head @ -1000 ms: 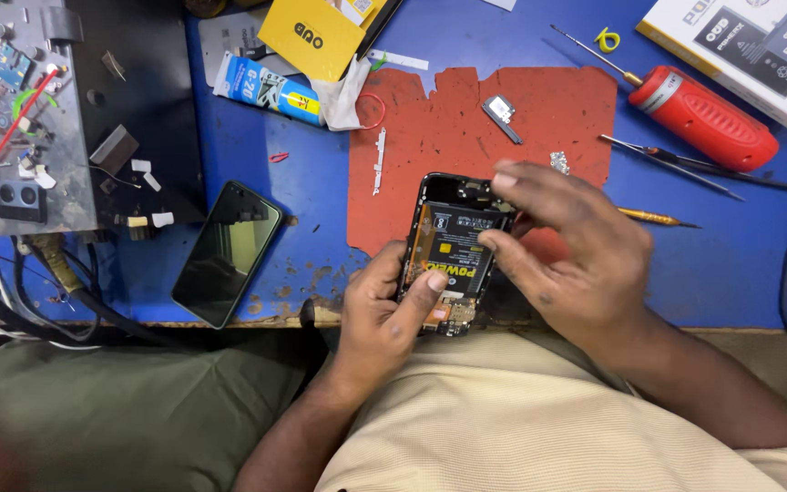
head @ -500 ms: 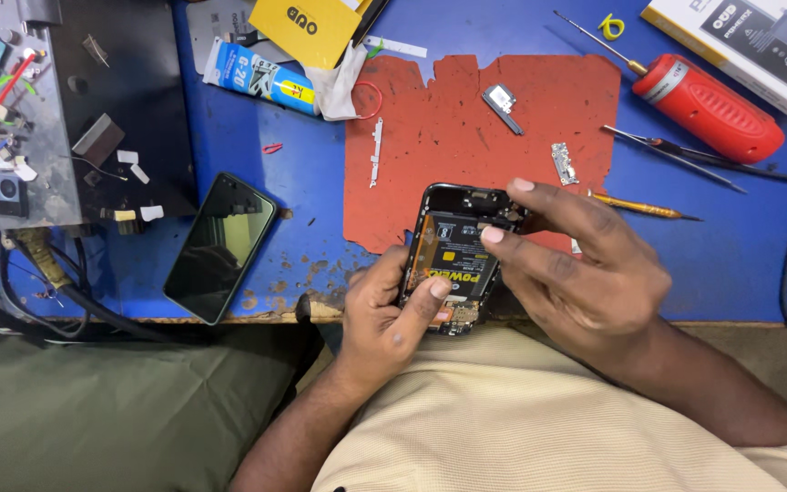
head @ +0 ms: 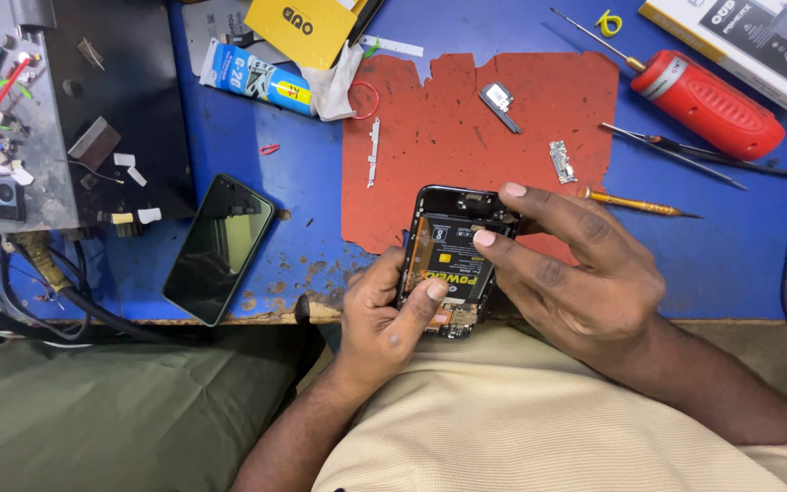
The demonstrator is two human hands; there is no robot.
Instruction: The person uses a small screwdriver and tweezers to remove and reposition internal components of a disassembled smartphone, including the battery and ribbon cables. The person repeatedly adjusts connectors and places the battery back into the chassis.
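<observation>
I see the left hand (head: 384, 319) gripping the opened black phone with exposed battery (head: 453, 260) at the blue table's (head: 740, 255) near edge; right hand (head: 576, 273) fingertips press its top; red mat (head: 466, 128) beyond lies mostly open; black glass screen panel (head: 219, 248) well left.

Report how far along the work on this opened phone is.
Done: back cover off, battery exposed, small parts laid on the red mat. In hand: left hand grips the phone; right hand fingertips press its upper end. Left: phone remains uncovered, removed parts unfitted.
</observation>
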